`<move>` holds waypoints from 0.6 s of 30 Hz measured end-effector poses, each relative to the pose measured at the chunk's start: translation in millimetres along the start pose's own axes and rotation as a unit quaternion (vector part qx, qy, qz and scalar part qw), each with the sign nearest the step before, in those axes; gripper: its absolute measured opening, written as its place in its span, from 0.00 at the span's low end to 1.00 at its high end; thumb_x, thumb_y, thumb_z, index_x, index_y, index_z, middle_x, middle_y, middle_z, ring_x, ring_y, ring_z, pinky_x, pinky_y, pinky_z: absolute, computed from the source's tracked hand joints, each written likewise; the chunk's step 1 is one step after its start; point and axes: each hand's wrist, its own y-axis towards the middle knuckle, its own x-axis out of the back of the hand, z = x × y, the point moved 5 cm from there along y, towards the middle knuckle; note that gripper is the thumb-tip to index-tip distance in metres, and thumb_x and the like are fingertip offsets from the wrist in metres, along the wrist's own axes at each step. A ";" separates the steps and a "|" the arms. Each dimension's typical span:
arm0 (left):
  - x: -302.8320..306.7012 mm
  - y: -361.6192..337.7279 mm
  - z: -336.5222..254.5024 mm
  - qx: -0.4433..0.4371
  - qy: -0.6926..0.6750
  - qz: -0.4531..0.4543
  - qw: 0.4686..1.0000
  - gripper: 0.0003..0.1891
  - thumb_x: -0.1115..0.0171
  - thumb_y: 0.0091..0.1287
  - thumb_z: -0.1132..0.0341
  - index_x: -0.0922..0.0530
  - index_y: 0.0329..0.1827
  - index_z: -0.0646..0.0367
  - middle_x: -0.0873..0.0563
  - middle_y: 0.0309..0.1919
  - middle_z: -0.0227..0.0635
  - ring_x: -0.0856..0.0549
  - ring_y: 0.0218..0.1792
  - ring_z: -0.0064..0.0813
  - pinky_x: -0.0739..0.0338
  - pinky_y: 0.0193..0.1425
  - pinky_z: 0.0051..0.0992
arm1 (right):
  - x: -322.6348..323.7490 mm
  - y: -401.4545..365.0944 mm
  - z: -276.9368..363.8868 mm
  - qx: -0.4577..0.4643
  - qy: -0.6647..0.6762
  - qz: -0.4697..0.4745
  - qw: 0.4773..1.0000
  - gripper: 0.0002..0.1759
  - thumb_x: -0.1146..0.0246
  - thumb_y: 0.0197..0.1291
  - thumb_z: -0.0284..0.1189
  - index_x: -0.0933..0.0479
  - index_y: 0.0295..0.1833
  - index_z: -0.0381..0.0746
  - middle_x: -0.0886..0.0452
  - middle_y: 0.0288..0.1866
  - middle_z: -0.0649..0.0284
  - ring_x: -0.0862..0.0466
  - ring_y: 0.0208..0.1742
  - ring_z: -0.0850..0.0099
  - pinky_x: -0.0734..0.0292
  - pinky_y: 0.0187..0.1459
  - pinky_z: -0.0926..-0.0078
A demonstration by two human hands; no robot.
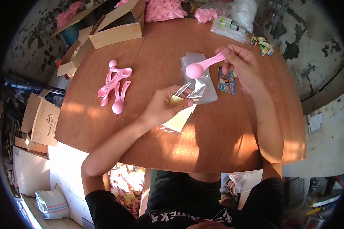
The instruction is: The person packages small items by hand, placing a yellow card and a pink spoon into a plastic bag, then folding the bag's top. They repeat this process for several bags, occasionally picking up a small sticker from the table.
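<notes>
My right hand [242, 65] grips a pink measuring spoon [195, 71] by the end of its handle, with the round bowl pointing left. Below that bowl, my left hand [162, 103] pinches a clear plastic bag [197, 92] that has a yellow card [180, 119] in it. The bag's upper end gapes near the spoon, which appears to be outside it. A stack of clear plastic bags [209, 91] lies on the table behind my left hand. Beside my right hand rests a small printed blue card [226, 84]. Several more pink spoons [117, 105] form a loose pile on the left.
The brown wooden table [160, 45] carries an open cardboard box [118, 36] at its far left. Pink items in a heap [165, 10] sit at the back. Plastic packs [229, 30] and small folded labels [263, 46] lie far right. Another carton [42, 120] stands left of the table.
</notes>
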 end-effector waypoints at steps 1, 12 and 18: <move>-0.3 0.5 1.4 0.001 0.000 0.001 1.000 0.16 0.31 0.65 0.66 0.19 0.52 0.64 0.14 0.39 0.29 0.19 0.38 0.15 0.23 0.44 0.21 | 0.8 0.1 -1.1 0.000 0.001 -0.001 1.000 0.16 0.40 0.70 0.37 0.18 0.47 0.33 0.24 0.27 0.71 0.25 0.27 0.83 0.28 0.31 0.83; -2.3 -2.1 -7.3 -0.030 0.016 0.018 0.999 0.16 0.34 0.68 0.64 0.21 0.54 0.64 0.14 0.41 0.29 0.20 0.43 0.15 0.24 0.49 0.21 | -33.7 -7.1 -4.7 -0.016 -0.101 0.131 0.986 0.15 0.40 0.70 0.35 0.20 0.51 0.34 0.21 0.32 0.71 0.25 0.31 0.85 0.29 0.35 0.85; 2.7 -4.2 -5.9 -0.011 -0.029 0.016 0.999 0.16 0.38 0.72 0.64 0.22 0.56 0.65 0.15 0.42 0.29 0.21 0.44 0.14 0.24 0.50 0.20 | -54.4 -16.6 5.9 0.140 -0.106 -0.020 0.984 0.09 0.32 0.62 0.29 0.19 0.43 0.35 0.16 0.38 0.66 0.22 0.35 0.84 0.28 0.35 0.85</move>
